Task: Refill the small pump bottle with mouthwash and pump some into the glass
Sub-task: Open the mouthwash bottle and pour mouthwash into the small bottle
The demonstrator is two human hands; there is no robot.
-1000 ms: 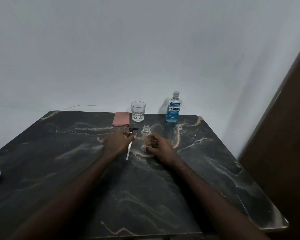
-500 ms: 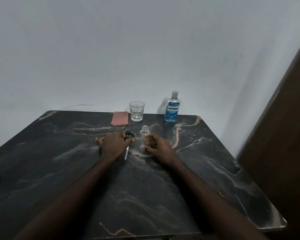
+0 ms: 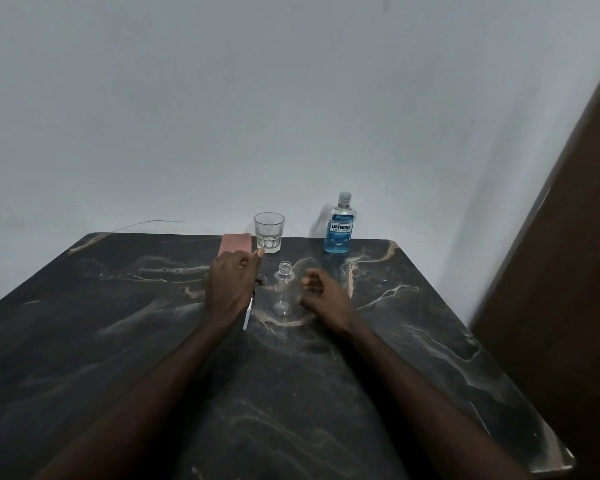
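Two bare forearms, no sleeves visible. Left hand (image 3: pixel 231 282) bears a thin ring on one finger; right hand (image 3: pixel 324 294) unadorned.

Mouthwash bottle (image 3: pixel 340 225) label — "LISTERINE COOL MINT".

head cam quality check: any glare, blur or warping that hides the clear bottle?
Head view: dim, flat light; wide-angle bends the table edge; small pump bottle is sharp but faint against the dark marble; mouthwash bottle casts a soft shadow on the wall; no strong glare.
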